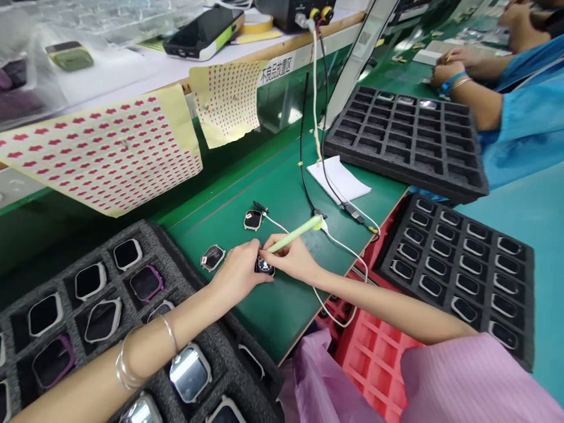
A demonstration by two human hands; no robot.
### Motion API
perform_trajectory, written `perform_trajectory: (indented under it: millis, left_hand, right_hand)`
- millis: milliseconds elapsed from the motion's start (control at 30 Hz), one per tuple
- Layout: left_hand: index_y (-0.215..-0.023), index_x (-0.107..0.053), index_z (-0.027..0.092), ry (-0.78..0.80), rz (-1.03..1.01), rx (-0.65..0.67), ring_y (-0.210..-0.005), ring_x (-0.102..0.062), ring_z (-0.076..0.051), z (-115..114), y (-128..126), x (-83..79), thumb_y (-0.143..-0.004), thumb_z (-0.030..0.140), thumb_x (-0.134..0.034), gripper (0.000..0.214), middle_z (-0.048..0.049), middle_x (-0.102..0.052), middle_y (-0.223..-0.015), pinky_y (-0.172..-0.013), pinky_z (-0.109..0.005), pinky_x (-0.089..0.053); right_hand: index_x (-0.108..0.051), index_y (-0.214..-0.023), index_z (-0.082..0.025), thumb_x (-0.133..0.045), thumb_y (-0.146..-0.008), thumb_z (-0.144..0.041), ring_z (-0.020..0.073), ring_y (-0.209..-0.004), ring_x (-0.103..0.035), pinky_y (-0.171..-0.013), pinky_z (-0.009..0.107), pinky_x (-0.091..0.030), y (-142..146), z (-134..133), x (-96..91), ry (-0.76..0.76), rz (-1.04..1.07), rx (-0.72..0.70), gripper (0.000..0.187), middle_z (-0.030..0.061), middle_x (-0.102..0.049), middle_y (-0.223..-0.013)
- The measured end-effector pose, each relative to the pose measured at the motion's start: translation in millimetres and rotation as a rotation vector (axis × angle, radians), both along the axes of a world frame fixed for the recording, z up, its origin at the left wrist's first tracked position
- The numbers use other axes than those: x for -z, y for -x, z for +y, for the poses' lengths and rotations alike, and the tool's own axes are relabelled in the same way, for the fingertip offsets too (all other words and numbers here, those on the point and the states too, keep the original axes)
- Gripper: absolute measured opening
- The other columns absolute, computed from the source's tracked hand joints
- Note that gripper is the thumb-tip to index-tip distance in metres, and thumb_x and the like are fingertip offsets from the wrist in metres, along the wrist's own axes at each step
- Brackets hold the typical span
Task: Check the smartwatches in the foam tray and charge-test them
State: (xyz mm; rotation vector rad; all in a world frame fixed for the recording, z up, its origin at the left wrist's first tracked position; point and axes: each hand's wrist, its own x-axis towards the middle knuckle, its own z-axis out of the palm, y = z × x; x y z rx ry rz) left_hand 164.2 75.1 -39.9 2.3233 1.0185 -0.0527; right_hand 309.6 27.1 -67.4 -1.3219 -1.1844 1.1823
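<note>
My left hand (238, 265) grips a smartwatch (265, 267) by its side, low over the green tabletop (268, 320). Its dark screen is lit with a small white figure; the strap side is hidden. In my right hand (291, 258) is a light green pen (296, 233), slanting up to the right, with the fingers close at the watch's top edge. Where the pen's lower tip touches is hidden by my fingers. Two watch cases lie just beyond my left hand: one with a red-and-white sticker (252, 220), the other tilted (213, 257).
Black foam trays of watches stand at left (152, 235) and right (480, 276); another foam tray (405, 135) sits behind. White cable (339, 235) loops past my right arm. Red trays (374, 364) lie below. Sticker sheets (106, 150) hang from the shelf. A co-worker's hands (453, 67) are at upper right.
</note>
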Motion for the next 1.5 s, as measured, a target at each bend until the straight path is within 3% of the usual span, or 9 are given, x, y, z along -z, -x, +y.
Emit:
perform_trajectory:
  millis: [333,667,1100,1233,1333,1500]
  left_hand:
    - [-0.083,-0.047,0.02,0.047,0.019,-0.024,-0.084,-0.065,-0.027,2.4,-0.8,-5.9,-0.067,0.028,-0.079,0.037,-0.005,-0.066,-0.086,-0.063,-0.03,-0.043]
    - [-0.085,-0.047,0.02,0.046,0.037,-0.032,-0.083,-0.066,-0.027,1.8,-0.9,-3.4,-0.067,0.029,-0.079,0.038,-0.0058,-0.067,-0.087,-0.064,-0.031,-0.043]
    - [-0.086,-0.048,0.02,0.049,0.004,-0.027,-0.082,-0.065,-0.026,1.0,-0.3,-1.0,-0.067,0.028,-0.079,0.037,-0.0043,-0.065,-0.084,-0.064,-0.031,-0.043]
    - [-0.091,-0.05,0.019,0.06,-0.019,0.017,-0.082,-0.063,-0.025,4.9,4.9,-2.8,-0.065,0.029,-0.08,0.041,-0.0041,-0.063,-0.087,-0.066,-0.031,-0.044]
    - [-0.097,-0.052,0.018,0.087,-0.064,0.015,-0.085,-0.061,-0.024,18.1,12.9,-6.9,-0.06,0.041,-0.081,0.052,-0.0047,-0.062,-0.091,-0.07,-0.031,-0.046]
    - [-0.105,-0.051,0.013,-0.048,-0.1,-0.22,-0.087,-0.061,-0.026,51.1,11.9,-13.0,-0.074,0.061,-0.061,0.058,-0.0095,-0.061,-0.091,-0.072,-0.034,-0.048]
  right_hand:
    - [-0.06,-0.063,-0.016,-0.065,-0.07,-0.026,0.0098,-0.047,-0.041,-0.042,0.02,-0.03,1.2,0.6,4.8,0.004,-0.131,-0.015,0.013,-0.0026,-0.051,-0.052]
    - [-0.059,-0.064,-0.016,-0.065,-0.073,-0.033,0.01,-0.047,-0.043,-0.042,0.02,-0.032,1.7,0.0,1.9,0.009,-0.116,0.011,0.02,-0.0016,-0.053,-0.054]
    - [-0.06,-0.062,-0.016,-0.064,-0.071,-0.028,0.01,-0.046,-0.044,-0.041,0.02,-0.032,2.5,-0.5,0.9,-0.002,-0.106,0.047,0.016,-0.0017,-0.054,-0.053]
    - [-0.054,-0.058,-0.017,-0.063,-0.072,-0.025,0.0084,-0.041,-0.041,-0.039,0.02,-0.028,-10.9,12.2,1.8,-0.042,-0.1,0.171,0.018,-0.0036,-0.049,-0.047]
    - [-0.054,-0.061,-0.017,-0.064,-0.071,-0.026,0.007,-0.038,-0.038,-0.037,0.02,-0.026,-30.7,31.8,1.0,-0.086,-0.071,0.222,0.017,-0.0045,-0.048,-0.046]
    - [-0.058,-0.075,-0.016,-0.068,-0.07,-0.03,0.0062,-0.037,-0.039,-0.034,0.019,-0.028,-51.0,66.6,-3.0,-0.131,0.027,0.195,0.018,-0.0048,-0.052,-0.052]
